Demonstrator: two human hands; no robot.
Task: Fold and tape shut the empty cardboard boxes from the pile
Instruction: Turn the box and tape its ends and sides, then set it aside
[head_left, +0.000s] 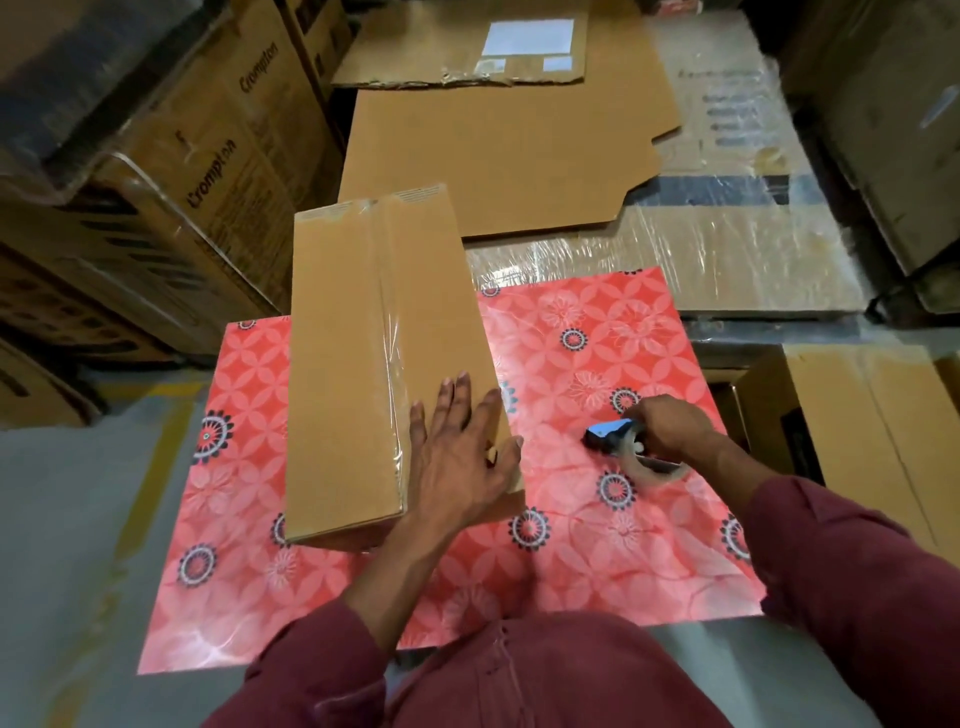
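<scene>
Your left hand (462, 457) lies flat, fingers spread, pinning the taped box (384, 364) steady on the red patterned surface (597, 545), while your right hand (670, 426) grips the tape dispenser (631, 447) just beside it, probably parking it now the seam's sealed.
</scene>
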